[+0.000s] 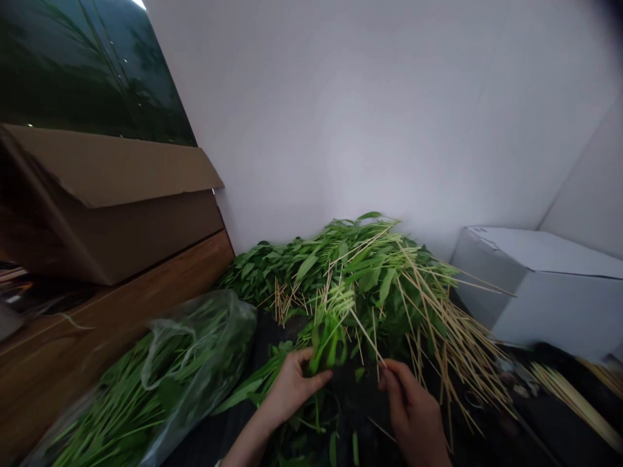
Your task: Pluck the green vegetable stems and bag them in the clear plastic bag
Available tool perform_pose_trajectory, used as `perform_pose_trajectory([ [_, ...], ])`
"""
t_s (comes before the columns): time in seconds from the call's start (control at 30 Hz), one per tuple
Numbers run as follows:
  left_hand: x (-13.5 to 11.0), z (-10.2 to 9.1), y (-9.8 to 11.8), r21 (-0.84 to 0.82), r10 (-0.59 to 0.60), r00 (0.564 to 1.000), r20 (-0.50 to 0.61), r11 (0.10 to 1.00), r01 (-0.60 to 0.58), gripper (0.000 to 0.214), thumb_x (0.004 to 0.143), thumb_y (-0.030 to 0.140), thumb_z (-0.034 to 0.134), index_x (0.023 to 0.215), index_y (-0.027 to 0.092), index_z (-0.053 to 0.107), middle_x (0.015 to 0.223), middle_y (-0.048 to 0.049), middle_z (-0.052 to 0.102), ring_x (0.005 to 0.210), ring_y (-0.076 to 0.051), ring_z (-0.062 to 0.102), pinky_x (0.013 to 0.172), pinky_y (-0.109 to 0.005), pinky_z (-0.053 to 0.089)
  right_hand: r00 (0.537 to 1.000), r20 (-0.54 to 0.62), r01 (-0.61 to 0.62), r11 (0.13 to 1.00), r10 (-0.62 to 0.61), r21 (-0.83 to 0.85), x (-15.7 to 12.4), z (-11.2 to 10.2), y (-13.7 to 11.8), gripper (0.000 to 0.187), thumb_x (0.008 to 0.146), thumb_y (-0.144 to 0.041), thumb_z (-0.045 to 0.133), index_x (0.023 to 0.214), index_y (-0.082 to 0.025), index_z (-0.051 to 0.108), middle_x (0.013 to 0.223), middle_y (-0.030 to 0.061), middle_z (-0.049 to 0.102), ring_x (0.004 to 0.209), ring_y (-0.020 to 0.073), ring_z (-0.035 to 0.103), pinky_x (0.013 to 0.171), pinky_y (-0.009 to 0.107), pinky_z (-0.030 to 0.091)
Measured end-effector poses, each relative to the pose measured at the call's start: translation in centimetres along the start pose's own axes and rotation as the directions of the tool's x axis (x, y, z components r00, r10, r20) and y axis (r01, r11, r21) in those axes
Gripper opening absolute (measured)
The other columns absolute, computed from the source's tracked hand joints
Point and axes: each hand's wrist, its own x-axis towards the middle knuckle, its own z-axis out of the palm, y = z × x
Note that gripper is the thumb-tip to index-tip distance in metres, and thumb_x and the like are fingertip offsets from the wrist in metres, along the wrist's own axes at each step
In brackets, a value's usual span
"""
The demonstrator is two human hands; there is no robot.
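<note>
My left hand is closed around a bunch of leafy greens, its thumb and fingers near the lower leaves. A thin wooden skewer is pinched by its lower end in my right hand. It slants up to the left, and its far end meets the pale green stems at the top of the bunch; whether it pierces them I cannot tell. Behind both hands lies a heaped pile of leafy greens, with many skewers sticking out of it, mostly toward the right.
On the left, a clear plastic bag holds more long-stemmed greens. Beyond it an open cardboard box rests on a wooden surface. To the right stand a white box and a bundle of skewers. A white wall rises behind.
</note>
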Motion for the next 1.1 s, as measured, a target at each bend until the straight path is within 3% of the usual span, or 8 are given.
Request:
perform_pose_trajectory([
  [0.27, 1.1, -1.1, -0.1, 0.235, 0.058, 0.998, -0.006, 0.97, -0.055, 0.025, 0.074, 0.02, 0.062, 0.097, 0.016, 0.071, 0.087, -0.003, 0.073, 0.084, -0.021, 0.066, 0.08, -0.029, 0.05, 0.967, -0.035, -0.239, 0.947, 0.252, 0.215, -0.5, 0.4, -0.9, 0.032, 0.095, -0.043, 0.039, 0.112, -0.02, 0.055, 0.072, -0.0011, 0.06, 0.045, 0.0093, 0.047, 0.044, 0.02, 0.039],
  [0.4, 1.3, -2.5, 1.4, 0.303, 0.056, 0.996, -0.063, 0.952, -0.034, 0.049, 0.075, 0.016, 0.058, 0.124, 0.018, 0.058, 0.095, -0.0049, 0.073, 0.087, -0.02, 0.066, 0.081, -0.03, 0.05, 0.956, -0.05, -0.267, 0.931, 0.288, 0.25, -0.4, 0.6, -1.8, 0.032, 0.094, -0.047, 0.039, 0.107, -0.022, 0.055, 0.072, -0.0015, 0.06, 0.048, 0.0104, 0.05, 0.049, 0.022, 0.042],
  [0.5, 0.9, -2.9, 2.9, 0.36, 0.083, 0.991, -0.109, 0.932, -0.038, 0.054, 0.077, 0.016, 0.055, 0.131, 0.021, 0.051, 0.105, -0.0061, 0.07, 0.089, -0.019, 0.065, 0.079, -0.03, 0.052, 0.956, -0.072, -0.26, 0.934, 0.285, 0.244, -0.4, 0.6, -2.0, 0.031, 0.094, -0.048, 0.038, 0.103, -0.022, 0.054, 0.075, -0.0001, 0.064, 0.055, 0.0124, 0.057, 0.057, 0.023, 0.046],
  [0.63, -0.1, -1.5, 4.7, 0.431, 0.186, 0.969, -0.165, 0.897, -0.099, 0.052, 0.082, 0.019, 0.053, 0.133, 0.023, 0.046, 0.125, -0.0094, 0.059, 0.11, -0.022, 0.058, 0.09, -0.037, 0.048, 0.962, -0.063, -0.25, 0.95, 0.265, 0.188, -0.7, 0.7, -2.1, 0.028, 0.095, -0.046, 0.038, 0.098, -0.024, 0.054, 0.079, 0.0008, 0.068, 0.071, 0.0157, 0.064, 0.069, 0.025, 0.048],
  [0.73, -1.1, 0.5, 5.6, 0.527, 0.336, 0.917, -0.216, 0.831, -0.18, 0.056, 0.085, 0.018, 0.051, 0.139, 0.025, 0.036, 0.141, -0.0101, 0.043, 0.131, -0.025, 0.038, 0.107, -0.046, 0.033, 0.978, -0.054, -0.193, 0.97, 0.203, 0.147, -1.0, 0.9, -2.0, 0.029, 0.096, -0.045, 0.035, 0.093, -0.025, 0.056, 0.084, 0.0019, 0.069, 0.078, 0.0174, 0.065, 0.073, 0.027, 0.048],
  [0.83, -2.2, 1.9, 6.0, 0.589, 0.397, 0.885, -0.245, 0.786, -0.189, 0.054, 0.087, 0.016, 0.048, 0.138, 0.028, 0.035, 0.142, -0.0088, 0.039, 0.134, -0.025, 0.032, 0.11, -0.049, 0.027, 0.984, -0.053, -0.163, 0.976, 0.172, 0.142, -1.2, 1.1, -1.8, 0.03, 0.096, -0.044, 0.035, 0.092, -0.025, 0.057, 0.086, 0.0025, 0.069, 0.079, 0.0174, 0.065, 0.073, 0.027, 0.048],
  [0.97, -2.9, 1.9, 5.6, 0.53, 0.363, 0.855, -0.369, 0.839, -0.128, 0.058, 0.086, 0.02, 0.053, 0.139, 0.028, 0.032, 0.138, -0.0091, 0.042, 0.13, -0.026, 0.036, 0.107, -0.048, 0.029, 0.984, -0.062, -0.154, 0.975, 0.166, 0.158, -1.3, 1.1, -1.8, 0.029, 0.096, -0.043, 0.037, 0.093, -0.024, 0.058, 0.089, 0.0038, 0.069, 0.082, 0.0178, 0.065, 0.074, 0.027, 0.048],
  [1.1, -2.7, 1.0, 4.2, 0.191, 0.148, 0.893, -0.425, 0.979, -0.072, 0.052, 0.085, 0.029, 0.056, 0.134, 0.026, 0.035, 0.132, -0.0105, 0.047, 0.119, -0.025, 0.049, 0.095, -0.041, 0.042, 0.986, -0.067, -0.139, 0.976, 0.152, 0.168, -1.2, 0.8, -2.1, 0.029, 0.096, -0.043, 0.037, 0.093, -0.024, 0.059, 0.09, 0.0043, 0.068, 0.084, 0.0178, 0.064, 0.076, 0.027, 0.048],
])
